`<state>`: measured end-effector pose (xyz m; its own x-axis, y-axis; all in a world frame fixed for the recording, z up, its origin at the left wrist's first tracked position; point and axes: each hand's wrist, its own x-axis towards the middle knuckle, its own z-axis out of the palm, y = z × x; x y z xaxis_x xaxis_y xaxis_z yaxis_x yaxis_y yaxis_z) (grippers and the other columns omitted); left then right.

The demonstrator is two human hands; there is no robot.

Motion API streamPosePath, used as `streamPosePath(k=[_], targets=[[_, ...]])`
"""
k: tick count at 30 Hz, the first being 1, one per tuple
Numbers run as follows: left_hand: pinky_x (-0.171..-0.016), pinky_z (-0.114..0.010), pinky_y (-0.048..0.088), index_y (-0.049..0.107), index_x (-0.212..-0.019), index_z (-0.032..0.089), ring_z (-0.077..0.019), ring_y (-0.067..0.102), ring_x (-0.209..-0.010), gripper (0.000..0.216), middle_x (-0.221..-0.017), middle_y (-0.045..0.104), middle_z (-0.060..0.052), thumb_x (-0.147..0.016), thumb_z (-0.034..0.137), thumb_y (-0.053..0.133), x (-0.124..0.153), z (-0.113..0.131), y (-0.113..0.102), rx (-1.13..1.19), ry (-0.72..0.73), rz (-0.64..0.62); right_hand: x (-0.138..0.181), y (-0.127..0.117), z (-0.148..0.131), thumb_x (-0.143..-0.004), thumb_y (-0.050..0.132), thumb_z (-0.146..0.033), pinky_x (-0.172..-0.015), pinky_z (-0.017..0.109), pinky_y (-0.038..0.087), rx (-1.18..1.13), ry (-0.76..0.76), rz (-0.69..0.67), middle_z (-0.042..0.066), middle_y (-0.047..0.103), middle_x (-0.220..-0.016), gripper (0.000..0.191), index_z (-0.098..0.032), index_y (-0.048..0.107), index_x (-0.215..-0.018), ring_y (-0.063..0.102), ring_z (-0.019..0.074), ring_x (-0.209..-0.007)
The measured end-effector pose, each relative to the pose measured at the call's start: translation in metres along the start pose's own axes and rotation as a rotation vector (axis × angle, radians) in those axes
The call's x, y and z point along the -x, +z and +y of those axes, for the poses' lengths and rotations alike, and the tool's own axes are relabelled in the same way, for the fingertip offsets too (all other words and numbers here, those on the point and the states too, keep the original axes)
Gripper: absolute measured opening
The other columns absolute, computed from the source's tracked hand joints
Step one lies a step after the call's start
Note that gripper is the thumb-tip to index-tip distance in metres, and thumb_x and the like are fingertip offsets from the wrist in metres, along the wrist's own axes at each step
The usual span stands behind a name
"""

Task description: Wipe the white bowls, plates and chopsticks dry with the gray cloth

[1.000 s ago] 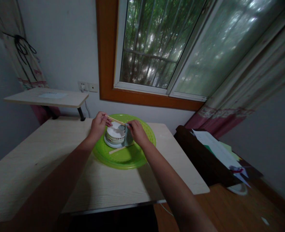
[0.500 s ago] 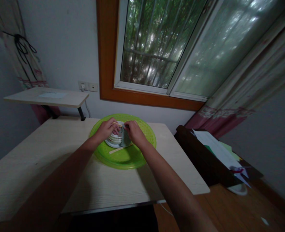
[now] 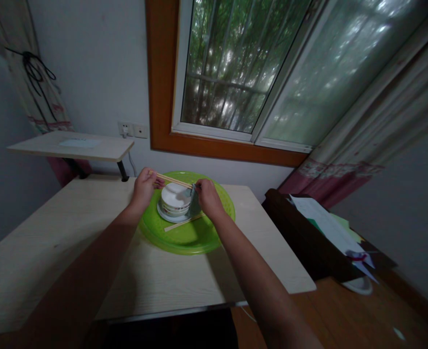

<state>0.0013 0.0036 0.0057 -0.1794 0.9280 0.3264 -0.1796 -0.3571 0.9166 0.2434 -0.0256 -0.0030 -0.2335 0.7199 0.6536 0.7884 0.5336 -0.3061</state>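
Observation:
My left hand (image 3: 146,184) grips one end of a pair of light wooden chopsticks (image 3: 172,180), held level above a stack of white bowls (image 3: 175,198). At their other end, my right hand (image 3: 207,196) is closed on a grey-green cloth (image 3: 195,204), which wraps the chopstick tips and hangs down beside the bowls. The bowls rest on a white plate (image 3: 166,216) in a round green plastic tray (image 3: 188,247). More chopsticks (image 3: 181,223) lie in the tray in front of the plate.
The tray sits on a pale wooden table (image 3: 163,276). A small raised shelf (image 3: 71,148) with a paper on it stands at the back left. Papers (image 3: 323,223) lie on a dark piece of furniture to the right. A window (image 3: 235,72) is behind.
My left hand has moved left, away from my right hand, so a longer stretch of chopsticks shows between them. My right hand and the cloth have shifted slightly right, uncovering the bowls.

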Motion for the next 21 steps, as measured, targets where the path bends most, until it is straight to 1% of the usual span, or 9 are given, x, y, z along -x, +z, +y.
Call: streamPosePath(k=[2,4,9,11,14,18,21], targets=[[-0.051,-0.023,0.045,0.049,-0.083,0.020,-0.0139,0.061,-0.055,0.014,-0.064,0.062,0.000,-0.085,0.032,0.056,-0.003,-0.001,-0.003,0.020,-0.011,0.088,0.000,0.001,0.003,-0.097,0.043,-0.022,-0.083,0.036,0.044,-0.005,0.022,0.022,0.009,0.060,-0.099,0.017,-0.018,0.057,-0.104,0.052,0.0239,-0.094],[-0.051,-0.022,0.045,0.049,-0.083,0.020,-0.0133,0.060,-0.056,0.014,-0.064,0.060,0.001,-0.085,0.033,0.056,-0.004,-0.002,-0.005,0.029,-0.008,0.146,0.000,0.003,0.006,-0.096,0.042,-0.022,-0.084,0.036,0.044,-0.025,0.045,0.047,0.010,0.060,-0.099,0.017,-0.017,0.057,-0.104,0.052,0.0236,-0.094],[-0.051,-0.022,0.044,0.050,-0.084,0.020,-0.0130,0.059,-0.056,0.012,-0.065,0.060,0.001,-0.086,0.032,0.054,-0.006,-0.005,-0.008,0.025,0.009,0.160,-0.001,0.003,0.010,-0.094,0.044,-0.022,-0.084,0.036,0.044,-0.079,0.082,0.085,0.010,0.061,-0.099,0.015,-0.017,0.057,-0.102,0.054,0.0235,-0.094],[-0.050,-0.021,0.043,0.049,-0.084,0.021,-0.0126,0.059,-0.054,0.011,-0.065,0.060,0.001,-0.086,0.031,0.053,-0.007,-0.007,-0.009,0.029,0.003,0.198,-0.001,0.002,0.012,-0.094,0.044,-0.022,-0.085,0.036,0.045,-0.085,0.107,0.109,0.010,0.061,-0.099,0.015,-0.017,0.056,-0.102,0.054,0.0237,-0.094],[-0.050,-0.022,0.044,0.048,-0.086,0.021,-0.0123,0.058,-0.052,0.008,-0.064,0.060,0.002,-0.086,0.029,0.050,-0.009,-0.007,-0.010,0.030,-0.017,0.260,-0.001,-0.002,0.015,-0.094,0.043,-0.022,-0.087,0.038,0.045,-0.095,0.184,0.199,0.011,0.060,-0.100,0.015,-0.017,0.054,-0.102,0.053,0.0239,-0.095],[-0.050,-0.022,0.044,0.047,-0.087,0.022,-0.0127,0.059,-0.051,0.006,-0.064,0.061,0.003,-0.086,0.028,0.049,-0.009,-0.006,-0.009,0.022,-0.028,0.254,-0.001,-0.008,0.020,-0.094,0.045,-0.026,-0.088,0.039,0.045,-0.142,0.315,0.357,0.010,0.060,-0.101,0.014,-0.019,0.051,-0.104,0.054,0.0229,-0.094],[-0.048,-0.021,0.043,0.047,-0.084,0.021,-0.0123,0.058,-0.051,0.006,-0.062,0.060,0.002,-0.086,0.027,0.049,-0.006,-0.004,-0.005,0.005,-0.050,0.181,-0.002,-0.012,0.022,-0.093,0.047,-0.031,-0.087,0.038,0.045,-0.169,0.390,0.464,0.009,0.059,-0.100,0.014,-0.020,0.050,-0.103,0.055,0.0222,-0.093]])
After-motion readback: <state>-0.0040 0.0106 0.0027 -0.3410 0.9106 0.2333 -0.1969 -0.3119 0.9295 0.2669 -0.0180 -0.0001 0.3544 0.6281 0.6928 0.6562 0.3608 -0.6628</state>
